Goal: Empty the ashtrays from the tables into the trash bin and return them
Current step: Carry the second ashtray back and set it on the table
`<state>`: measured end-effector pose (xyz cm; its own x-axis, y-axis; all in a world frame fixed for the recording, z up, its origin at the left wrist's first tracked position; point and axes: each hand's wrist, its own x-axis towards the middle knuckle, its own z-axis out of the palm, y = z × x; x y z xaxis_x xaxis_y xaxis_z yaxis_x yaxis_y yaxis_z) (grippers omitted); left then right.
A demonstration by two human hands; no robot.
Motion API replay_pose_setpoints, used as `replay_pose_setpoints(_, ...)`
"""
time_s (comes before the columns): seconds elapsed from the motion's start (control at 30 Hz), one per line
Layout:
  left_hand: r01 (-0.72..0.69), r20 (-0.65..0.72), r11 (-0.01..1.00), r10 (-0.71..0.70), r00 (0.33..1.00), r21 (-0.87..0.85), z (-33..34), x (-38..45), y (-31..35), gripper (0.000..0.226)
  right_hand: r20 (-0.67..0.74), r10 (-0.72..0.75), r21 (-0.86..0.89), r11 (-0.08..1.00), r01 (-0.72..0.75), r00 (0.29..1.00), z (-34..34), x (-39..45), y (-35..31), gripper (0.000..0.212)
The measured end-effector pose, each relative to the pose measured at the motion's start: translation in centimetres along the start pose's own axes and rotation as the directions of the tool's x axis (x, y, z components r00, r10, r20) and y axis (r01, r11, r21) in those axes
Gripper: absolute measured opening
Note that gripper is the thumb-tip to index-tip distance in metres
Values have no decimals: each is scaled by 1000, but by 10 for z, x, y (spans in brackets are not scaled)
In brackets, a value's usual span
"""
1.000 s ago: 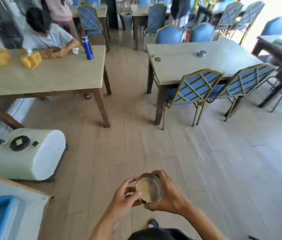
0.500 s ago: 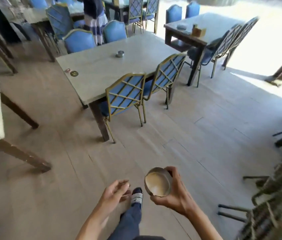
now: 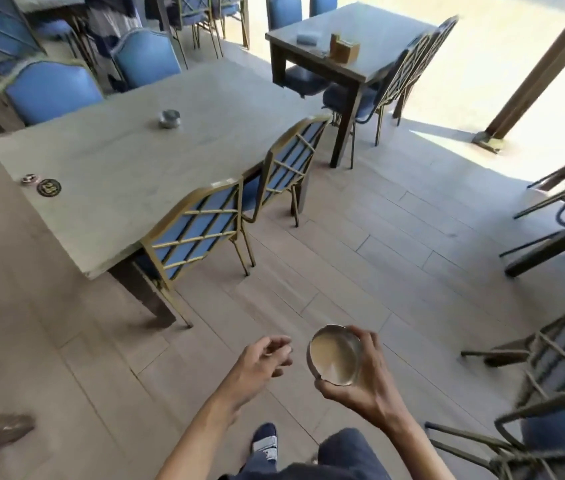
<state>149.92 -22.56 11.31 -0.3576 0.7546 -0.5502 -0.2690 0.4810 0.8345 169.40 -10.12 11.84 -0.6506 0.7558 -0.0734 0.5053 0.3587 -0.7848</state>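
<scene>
My right hand (image 3: 360,386) grips a round shiny metal ashtray (image 3: 333,355) from the right and underneath, its hollow turned up toward me over the floor. My left hand (image 3: 263,358) hovers a little to the left of the ashtray, fingers loosely curled, holding nothing. A second metal ashtray (image 3: 169,118) stands on the long pale table (image 3: 118,161) ahead on the left. No trash bin is in view.
Two blue lattice-back chairs (image 3: 198,233) stand at the long table's near side. A smaller dark table (image 3: 367,32) with a wooden holder stands at the back. More chairs (image 3: 551,368) crowd the right edge. A slanted post (image 3: 544,67) rises at top right. Wood floor lies ahead.
The view has swung right, away from the white bin and the table where a person sits. My left hand let go of the ashtray, and my right hand alone carries it forward.
</scene>
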Motion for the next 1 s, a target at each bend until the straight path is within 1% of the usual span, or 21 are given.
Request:
replay_pose_setpoints(0.2, -6, -72, 999, 4, 997, -32, -11, 85, 47, 20, 7, 9, -6, 1000, -9, 1000, -17, 106, 21, 97)
replay_pose_setpoints(0.43, -51, -245, 993, 24, 969, -103, -7, 183, 109, 21, 109, -117, 17, 993, 116, 987, -42, 250, 30, 96)
replay_pose_setpoints(0.63, -97, -383, 981, 27, 924, -166, -13, 242, 161, 21, 211, -231, 40, 973, 228, 950, -65, 365, 25, 96)
replay_pose_setpoints(0.7, -90, -425, 975, -4, 905, -201, -21, 256, 170, 19, 251, -243, 26, 969, 244, 937, -60, 400, 21, 99)
replay_pose_setpoints(0.8, -115, -469, 968, -4, 883, -225, -40, 275, 185, 18, 286, -261, 38, 965, 261, 922, -45, 446, 9, 102)
replay_pose_setpoints(1.0, -166, -535, 955, 8, 845, -247, -107, 323, 211, 17, 361, -332, 83, 942, 325, 871, 4, 535, -27, 100)
